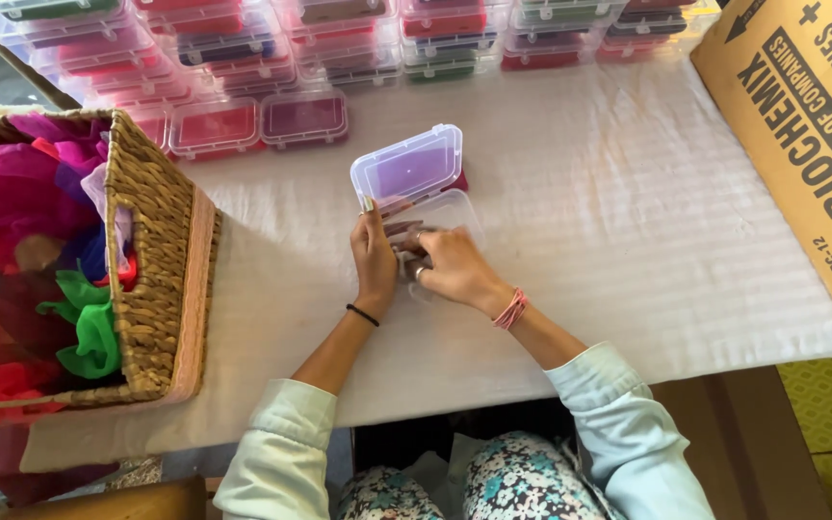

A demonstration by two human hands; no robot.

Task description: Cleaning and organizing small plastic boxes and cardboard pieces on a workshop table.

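Both hands, left and right, press dark cloth into the open clear box, wicker basket nearby.

Counted in view: one open clear plastic box with hinged lid; one woven wicker basket; one brown cardboard carton; two closed boxes in the nearest row; stacked boxes behind, uncountable.

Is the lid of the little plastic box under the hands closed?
No, the clear box under both hands has its hinged lid swung up and open.
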